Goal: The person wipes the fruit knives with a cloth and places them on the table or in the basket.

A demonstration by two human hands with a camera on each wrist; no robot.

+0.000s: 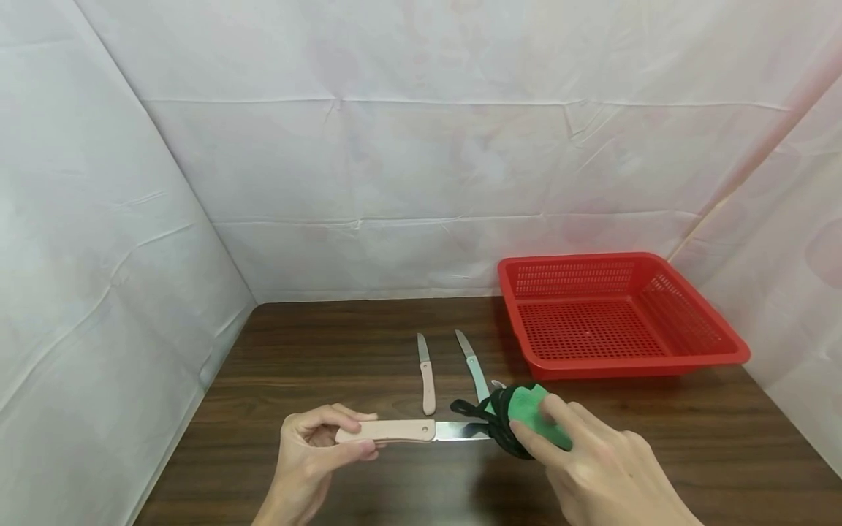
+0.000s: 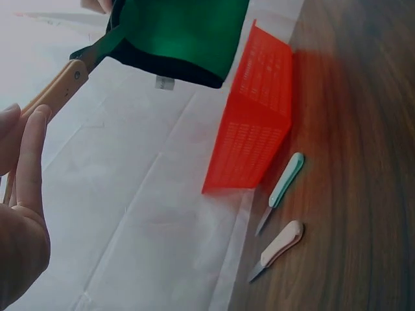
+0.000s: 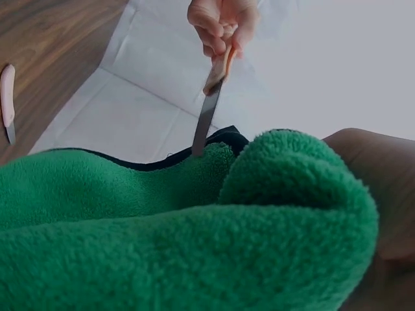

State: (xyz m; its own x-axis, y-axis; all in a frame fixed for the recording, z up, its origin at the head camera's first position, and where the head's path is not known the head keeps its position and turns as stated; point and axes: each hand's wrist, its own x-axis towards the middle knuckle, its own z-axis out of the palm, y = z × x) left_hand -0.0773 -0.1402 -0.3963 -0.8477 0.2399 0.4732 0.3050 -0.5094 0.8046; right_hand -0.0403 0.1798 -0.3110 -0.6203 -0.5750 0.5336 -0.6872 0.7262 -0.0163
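Observation:
My left hand (image 1: 309, 456) pinches the pale peach handle of a knife (image 1: 395, 431), which is held level with its shiny blade pointing right. A fluffy green cloth (image 1: 536, 413) with black edging is gripped in my right hand (image 1: 595, 464) at the blade's far end. In the right wrist view the blade tip goes in at the folded cloth (image 3: 194, 253), which hides it. Beyond the hands, a small knife with a pink handle (image 1: 428, 387) and one with a mint handle (image 1: 476, 376) lie on the table, blades pointing away from me.
A red plastic basket (image 1: 536, 358) with perforated walls stands at the back right of the dark wooden table (image 1: 316, 351). White sheeting (image 1: 421, 161) hangs behind the table and along both sides.

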